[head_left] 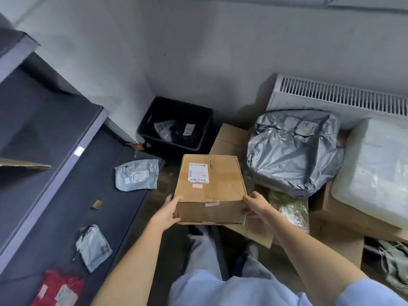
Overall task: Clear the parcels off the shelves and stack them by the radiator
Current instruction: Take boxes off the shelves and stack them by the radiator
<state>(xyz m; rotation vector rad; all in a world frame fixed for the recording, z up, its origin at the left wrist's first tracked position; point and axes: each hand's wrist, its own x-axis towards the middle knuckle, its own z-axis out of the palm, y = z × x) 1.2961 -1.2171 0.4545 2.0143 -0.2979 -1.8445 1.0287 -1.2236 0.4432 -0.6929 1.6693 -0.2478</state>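
A brown cardboard box (212,186) with a white shipping label hangs in mid-air in front of me. My left hand (169,212) grips its near left corner and my right hand (255,206) grips its near right corner. The white radiator (340,98) runs along the wall at the right. Before it lie a large grey plastic-wrapped parcel (293,151), a pale translucent parcel (373,171) and flat cardboard boxes (231,138). On the dark lower shelf (66,217) at the left lie two grey mailer bags (136,174) (93,247) and a red parcel (58,288).
A black plastic crate (176,127) with small packets stands in the corner between shelf and radiator. An upper shelf (44,120) juts out at the left. A small cardboard scrap (97,204) lies on the lower shelf. My legs and shoes are on the dark floor below the box.
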